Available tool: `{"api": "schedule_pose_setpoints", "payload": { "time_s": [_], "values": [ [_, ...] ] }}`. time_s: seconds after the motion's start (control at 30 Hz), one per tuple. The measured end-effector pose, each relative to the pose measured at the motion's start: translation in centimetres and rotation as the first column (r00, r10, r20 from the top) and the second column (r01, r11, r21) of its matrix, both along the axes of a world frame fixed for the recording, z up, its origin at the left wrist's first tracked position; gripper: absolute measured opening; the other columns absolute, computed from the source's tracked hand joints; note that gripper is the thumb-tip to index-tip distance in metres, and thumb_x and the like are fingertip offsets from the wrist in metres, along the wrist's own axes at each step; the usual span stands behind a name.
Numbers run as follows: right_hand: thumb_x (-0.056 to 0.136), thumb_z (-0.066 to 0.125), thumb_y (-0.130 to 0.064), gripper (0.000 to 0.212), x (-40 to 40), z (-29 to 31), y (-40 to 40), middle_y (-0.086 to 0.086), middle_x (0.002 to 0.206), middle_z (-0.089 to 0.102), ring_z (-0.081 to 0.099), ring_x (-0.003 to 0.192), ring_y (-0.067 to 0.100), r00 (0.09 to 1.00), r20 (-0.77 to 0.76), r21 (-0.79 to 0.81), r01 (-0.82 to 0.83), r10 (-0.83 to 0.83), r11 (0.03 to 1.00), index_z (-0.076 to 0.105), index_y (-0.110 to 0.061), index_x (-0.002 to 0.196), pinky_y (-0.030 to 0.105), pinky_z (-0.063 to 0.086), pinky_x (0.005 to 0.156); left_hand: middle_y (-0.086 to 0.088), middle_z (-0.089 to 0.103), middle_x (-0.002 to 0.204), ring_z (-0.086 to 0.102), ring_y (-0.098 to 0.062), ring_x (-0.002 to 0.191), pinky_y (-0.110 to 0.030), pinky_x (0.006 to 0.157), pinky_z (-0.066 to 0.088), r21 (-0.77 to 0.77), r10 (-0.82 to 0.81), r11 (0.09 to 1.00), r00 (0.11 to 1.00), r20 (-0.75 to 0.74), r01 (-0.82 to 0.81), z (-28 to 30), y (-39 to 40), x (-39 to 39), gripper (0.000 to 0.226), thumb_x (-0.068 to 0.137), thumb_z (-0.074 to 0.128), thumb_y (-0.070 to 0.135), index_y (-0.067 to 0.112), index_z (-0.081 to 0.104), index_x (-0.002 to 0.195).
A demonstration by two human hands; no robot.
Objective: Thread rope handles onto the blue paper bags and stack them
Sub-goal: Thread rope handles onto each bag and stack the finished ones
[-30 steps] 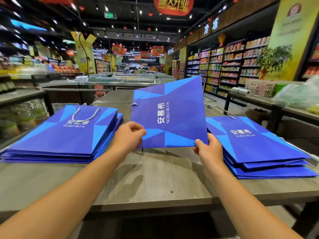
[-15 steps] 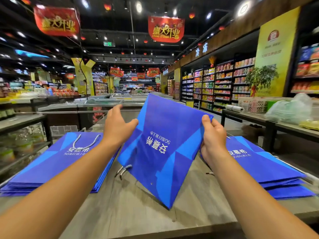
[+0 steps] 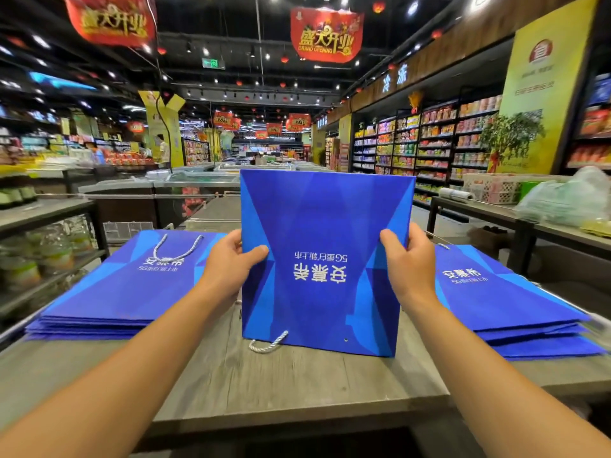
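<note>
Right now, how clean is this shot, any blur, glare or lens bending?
Head view: the held bag and both hands, left and right, are sharp; the wide lens bows the shelving and table edges outward; ceiling lights flare overhead; the right stack smears slightly near the frame edge.

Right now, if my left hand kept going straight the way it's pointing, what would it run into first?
The left hand already grips the held blue bag by its left edge, fingers aimed up and right. Going on, it would push into that bag first; past it likely the freezer cabinets, though depth is unclear.
</note>
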State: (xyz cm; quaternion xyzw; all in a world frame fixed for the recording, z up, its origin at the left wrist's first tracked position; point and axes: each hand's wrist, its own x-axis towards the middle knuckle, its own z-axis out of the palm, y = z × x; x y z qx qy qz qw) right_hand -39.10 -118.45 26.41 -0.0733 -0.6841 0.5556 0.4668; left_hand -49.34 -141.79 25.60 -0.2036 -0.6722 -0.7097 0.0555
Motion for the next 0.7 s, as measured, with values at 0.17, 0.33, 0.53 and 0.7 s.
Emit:
{"api": "schedule_pose_setpoints", "payload": {
  "time_s": [0.17,0.33,0.53,0.7],
  "values": [
    [0.089,0.062,-0.014,0.026,1.5,-6.0,-1.0,-0.013,0.099,0.064,0.061,0.081,-0.002,0.956,0.291,-0.008,-0.025,0.026,1.000,0.051,-0.018,0.112,0.014,0.041,0.053,0.006,0.071,0.112,0.069,-0.016,0.102,-0.041,0.088,0.057,-0.345,-0.026,0.938,0.998,0.065,0.047,-4.6,-1.4,0.2,0.042,0.085,0.060,-0.010,0.021,0.059,0.113],
    [0.086,0.066,-0.008,0.056,0.8,-6.7,-0.2,-0.010,0.108,0.057,0.056,0.090,0.011,0.890,0.451,0.020,-0.079,0.061,0.997,0.035,-0.023,0.130,0.016,0.037,0.059,0.000,0.070,0.098,0.069,-0.021,0.090,-0.051,0.080,0.057,-0.562,0.069,0.825,0.998,-0.006,-0.060,-5.9,-2.4,-0.4,0.042,0.074,0.070,0.013,0.035,0.057,0.107],
    [0.081,0.072,-0.015,0.078,-3.7,-5.9,1.4,0.002,0.138,0.046,0.050,0.122,0.026,0.886,0.455,0.145,0.022,-0.087,0.989,0.026,-0.019,0.145,0.034,0.042,0.090,-0.002,0.062,0.098,0.062,-0.021,0.090,-0.032,0.068,0.047,-0.587,0.163,0.787,0.981,-0.101,-0.191,-4.6,-1.4,-1.5,0.066,0.084,0.070,0.014,0.023,0.039,0.142],
    [0.082,0.069,-0.019,0.078,-7.1,-6.4,1.8,0.009,0.145,0.038,0.042,0.130,0.028,0.809,0.571,0.240,-0.001,-0.140,0.971,0.026,-0.017,0.147,0.035,0.038,0.099,0.005,0.058,0.102,0.056,-0.021,0.097,-0.029,0.077,0.042,-0.744,0.176,0.630,0.974,-0.143,-0.223,-4.6,-1.3,-3.0,0.051,0.088,0.067,0.022,0.020,0.049,0.135]
  ]
}}
